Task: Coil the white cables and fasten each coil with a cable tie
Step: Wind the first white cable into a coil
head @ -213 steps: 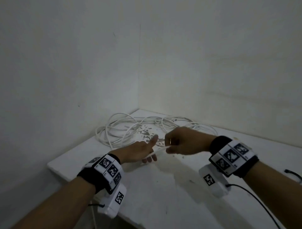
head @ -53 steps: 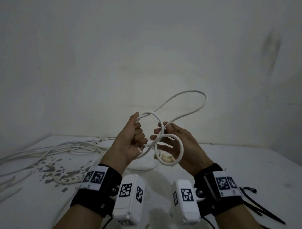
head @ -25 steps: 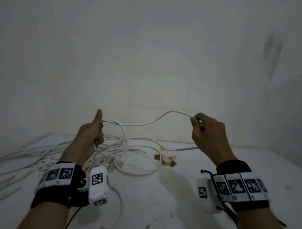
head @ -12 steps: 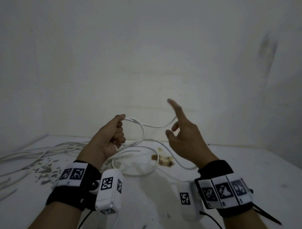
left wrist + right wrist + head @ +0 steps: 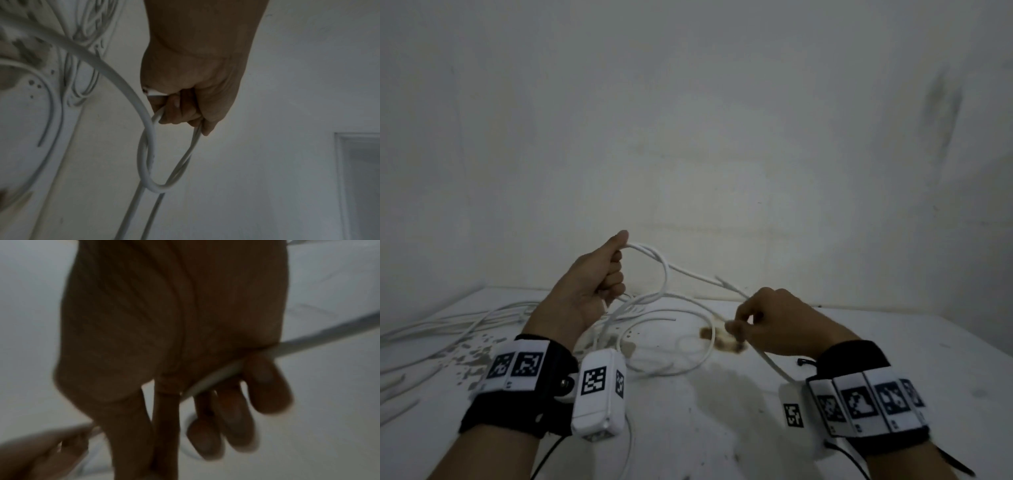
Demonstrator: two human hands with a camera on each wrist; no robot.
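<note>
- White cable [image 5: 664, 270] is gathered in loops at centre frame of the head view, raised above the surface [image 5: 722, 411]; its free length sags right and runs down through the other hand.
- Left hand [image 5: 592, 284] is fisted round the gathered turns, thumb up on top. The left wrist view shows its fingers [image 5: 174, 113] curled tight round the strands, with one loop [image 5: 156, 162] hanging below. This hand likely serves as the fixed anchor, so finished turns cannot spring apart.
- Right hand [image 5: 774, 322], lower right of centre, has the cable's free run passing under its curled fingers [image 5: 267, 386]. The grip looks loose, probably so the line can slide while the next turn is measured out.
- More white cables [image 5: 465, 325] lie spread at the left of the surface, uncoiled and apparently waiting their turn.
- Black cable ties [image 5: 804, 361] peek out on the surface by the right wrist, within reach for fastening; no coil looks tied yet.
</note>
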